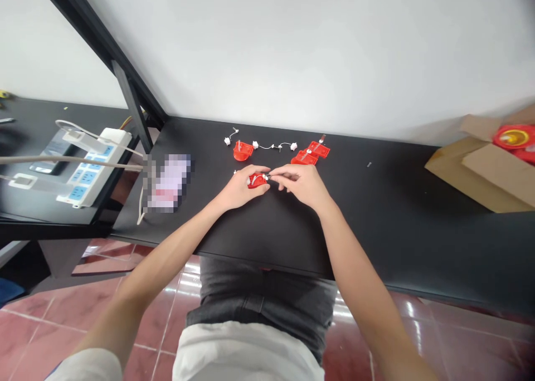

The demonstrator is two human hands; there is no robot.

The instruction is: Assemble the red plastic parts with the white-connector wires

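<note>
My left hand [246, 189] is closed around a small red plastic housing [256, 180] with a white wire and white bits inside it, held just over the black table. At the right end of that housing, the fingertips of my right hand [298, 181] are pinched together near a white piece. What lies between those fingertips is too small to make out. Beyond my hands are another red housing [243, 151], a white wired string of small parts [273, 146] and a pair of red pieces [311, 153] with a clear strip.
An open cardboard box [463, 169] with red and yellow items stands at the right. To the left are a blurred-out phone [169, 181], a white power strip [94, 166] with cables and a black metal frame [134, 94]. A tiny light piece [369, 164] lies on the black table [393, 219].
</note>
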